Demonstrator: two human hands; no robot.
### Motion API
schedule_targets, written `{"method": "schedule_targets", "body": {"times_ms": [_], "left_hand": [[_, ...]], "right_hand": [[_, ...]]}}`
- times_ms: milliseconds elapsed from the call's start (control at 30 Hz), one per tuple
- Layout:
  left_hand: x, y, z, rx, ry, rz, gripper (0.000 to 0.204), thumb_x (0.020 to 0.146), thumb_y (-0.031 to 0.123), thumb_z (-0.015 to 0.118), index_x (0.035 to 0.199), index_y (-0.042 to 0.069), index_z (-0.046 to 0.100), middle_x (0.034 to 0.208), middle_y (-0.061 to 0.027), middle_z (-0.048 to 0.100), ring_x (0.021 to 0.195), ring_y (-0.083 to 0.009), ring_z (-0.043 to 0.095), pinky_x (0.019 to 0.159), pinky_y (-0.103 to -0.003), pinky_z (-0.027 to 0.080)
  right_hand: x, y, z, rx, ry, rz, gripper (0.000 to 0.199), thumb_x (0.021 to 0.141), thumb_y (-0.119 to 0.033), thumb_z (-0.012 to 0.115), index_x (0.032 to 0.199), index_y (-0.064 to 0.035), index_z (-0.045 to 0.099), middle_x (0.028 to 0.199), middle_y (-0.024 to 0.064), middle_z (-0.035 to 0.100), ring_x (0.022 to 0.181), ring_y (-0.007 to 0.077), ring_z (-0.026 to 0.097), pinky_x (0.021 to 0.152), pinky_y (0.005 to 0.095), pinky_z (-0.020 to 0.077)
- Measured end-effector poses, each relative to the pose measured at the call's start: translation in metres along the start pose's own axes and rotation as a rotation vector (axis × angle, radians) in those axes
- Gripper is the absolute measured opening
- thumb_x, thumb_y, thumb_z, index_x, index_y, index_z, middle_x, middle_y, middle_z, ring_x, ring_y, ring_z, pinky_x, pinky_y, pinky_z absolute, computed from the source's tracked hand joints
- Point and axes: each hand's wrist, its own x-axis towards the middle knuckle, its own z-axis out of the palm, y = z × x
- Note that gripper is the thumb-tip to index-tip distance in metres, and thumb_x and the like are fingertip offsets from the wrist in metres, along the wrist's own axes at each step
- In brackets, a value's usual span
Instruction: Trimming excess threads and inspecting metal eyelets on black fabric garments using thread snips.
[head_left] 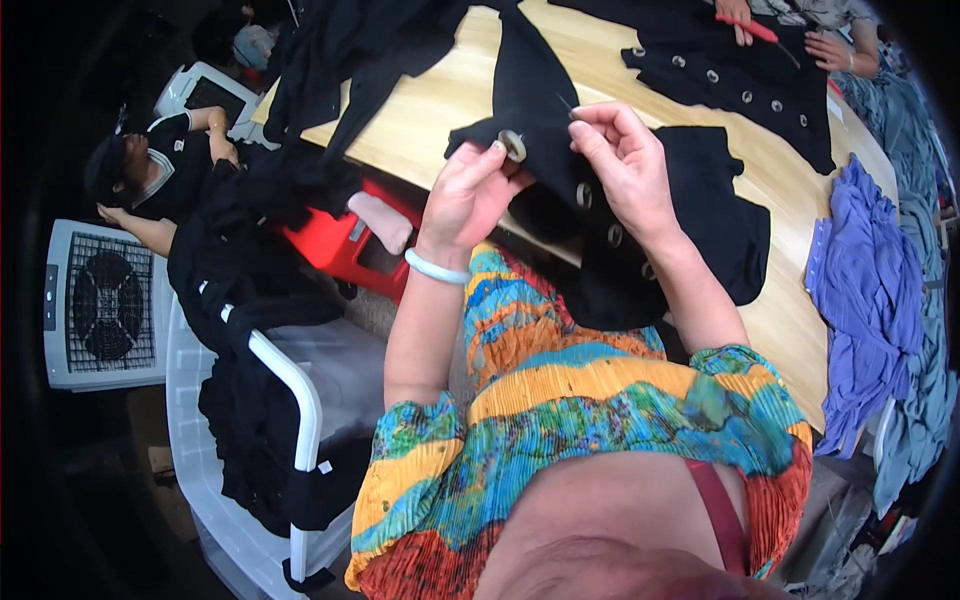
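My left hand (468, 195) is closed, with thumb and fingers pinching a round, shiny button (513, 146) at the edge of a black garment (690, 190). To its right, my right hand (625, 165) pinches a thin, dark needle (566, 102), its tip pointing up and to the left. The needle and the button are apart. More round buttons (584, 195) run down the garment below my hands. Part of the garment lies on the wooden table (795, 250) and part hangs over its near edge. Any thread is too fine to make out.
A co-worker's hands (828, 50) hold a red-handled tool (752, 27) over another buttoned black garment (715, 75). Purple cloth (868, 290) lies at the right. Left are a red stool (350, 245), a clear bin (190, 400) of black clothes, a fan (105, 300) and a seated person (165, 160).
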Motion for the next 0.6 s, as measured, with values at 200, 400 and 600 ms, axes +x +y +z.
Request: {"method": "schedule_targets", "body": {"times_ms": [200, 400, 600], "left_hand": [[0.002, -0.001, 0.000, -0.005, 0.089, -0.066, 0.035, 0.090, 0.010, 0.039, 0.124, 0.004, 0.035, 0.120, -0.0110, 0.044, 0.113, -0.0228, 0.042, 0.095, -0.041, 0.034], [0.000, -0.001, 0.006, -0.025, 0.000, -0.124, 0.030, 0.090, 0.014, 0.041, 0.119, 0.008, 0.040, 0.115, -0.0060, 0.049, 0.104, -0.0176, 0.048, 0.088, -0.036, 0.038], [0.010, 0.012, 0.000, -0.119, 0.035, -0.117, 0.023, 0.093, 0.020, 0.035, 0.106, 0.008, 0.050, 0.103, -0.0065, 0.057, 0.096, -0.0198, 0.054, 0.085, -0.037, 0.041]], "right_hand": [[0.003, 0.000, 0.001, -0.144, -0.170, 0.110, 0.030, 0.075, -0.008, 0.064, 0.102, -0.0040, 0.052, 0.085, 0.0004, 0.051, 0.070, 0.0046, 0.046, 0.063, 0.0180, 0.0398], [0.020, 0.023, -0.011, -0.182, -0.085, 0.012, 0.010, 0.084, -0.009, 0.055, 0.085, 0.0001, 0.056, 0.070, -0.0017, 0.054, 0.062, 0.0041, 0.048, 0.059, 0.0180, 0.0392], [0.011, 0.024, -0.043, -0.315, -0.444, 0.189, 0.031, 0.083, -0.013, 0.054, 0.112, 0.0003, 0.052, 0.098, 0.0063, 0.058, 0.093, 0.0094, 0.052, 0.081, 0.0240, 0.0407]]}}
